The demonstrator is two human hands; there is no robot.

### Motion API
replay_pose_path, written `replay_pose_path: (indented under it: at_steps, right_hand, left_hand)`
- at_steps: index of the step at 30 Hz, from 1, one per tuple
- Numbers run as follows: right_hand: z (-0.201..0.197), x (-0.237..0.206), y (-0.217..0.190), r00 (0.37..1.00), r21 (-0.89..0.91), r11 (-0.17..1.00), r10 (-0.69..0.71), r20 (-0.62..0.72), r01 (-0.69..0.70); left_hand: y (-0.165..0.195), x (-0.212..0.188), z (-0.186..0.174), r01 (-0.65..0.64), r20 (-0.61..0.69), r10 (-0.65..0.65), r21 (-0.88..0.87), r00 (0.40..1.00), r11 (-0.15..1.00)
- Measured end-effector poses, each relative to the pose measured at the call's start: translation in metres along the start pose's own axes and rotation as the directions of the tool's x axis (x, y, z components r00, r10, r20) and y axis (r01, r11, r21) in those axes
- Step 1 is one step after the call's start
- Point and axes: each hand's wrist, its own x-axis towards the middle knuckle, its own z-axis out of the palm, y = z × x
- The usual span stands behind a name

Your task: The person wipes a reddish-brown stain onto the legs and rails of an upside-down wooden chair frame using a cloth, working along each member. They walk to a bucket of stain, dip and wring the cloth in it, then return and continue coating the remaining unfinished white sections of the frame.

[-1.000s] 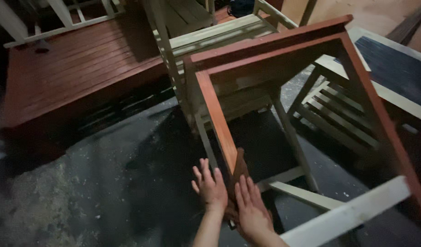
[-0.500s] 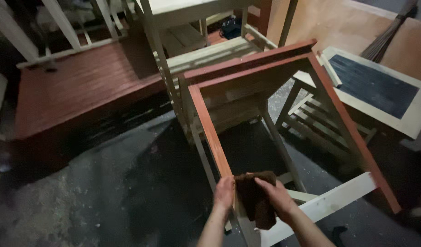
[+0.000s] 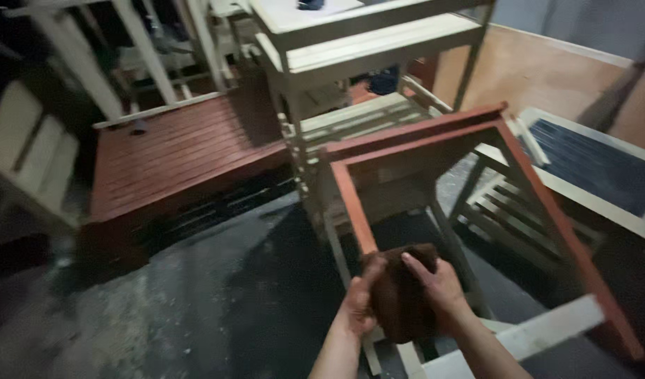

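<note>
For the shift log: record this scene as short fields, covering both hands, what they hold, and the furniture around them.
left hand: holds the dark brown cloth from its left side
right hand: on top of the cloth, fingers spread
cloth position: against the red-stained frame, at its near rail
frame legs: pale, unstained
behind: red slatted platform, pale shelf unit
floor: dark, dusty

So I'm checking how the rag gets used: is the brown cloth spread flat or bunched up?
Bunched up. The brown cloth is a thick wad held between the left hand and right hand, beside the red frame.
</note>
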Motion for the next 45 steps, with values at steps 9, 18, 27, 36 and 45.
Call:
replay_pose_path:
  at_steps: [9, 18, 27, 36, 45]
  right_hand:
    - [0.064, -0.036, -0.082, 0.967, 0.210, 0.949, 0.204, 0.154, -0.234]
    - [0.170, -0.031, -0.090, 0.790, -0.016, 0.945, 0.283, 0.545, -0.328]
    - [0.352, -0.074, -0.089, 0.482, -0.041, 0.998, 0.011, 0.876, 0.051]
    - [0.532, -0.233, -0.099, 0.113, 0.222, 0.941, -0.257, 0.960, 0.254]
    - [0.661, -0.416, -0.119, 0.254, 0.050, 0.979, 0.001, 0.967, -0.197]
  left_hand:
    - [0.083, -0.058, 0.021, -0.040, -0.224, 0.112, 0.300, 0.968, 0.953]
    - [0.169, -0.184, -0.016, 0.020, -0.527, 0.334, 0.556, 0.782, 0.831]
    - [0.216, -0.358, -0.072, -0.260, -0.561, 0.639, 0.609, 0.526, 0.749]
    - [0.257, -0.564, -0.111, -0.153, -0.753, 0.626, 0.607, 0.202, 0.780]
    - [0.299, -0.737, -0.146, -0.172, -0.829, 0.557, 0.543, 0.041, 0.822]
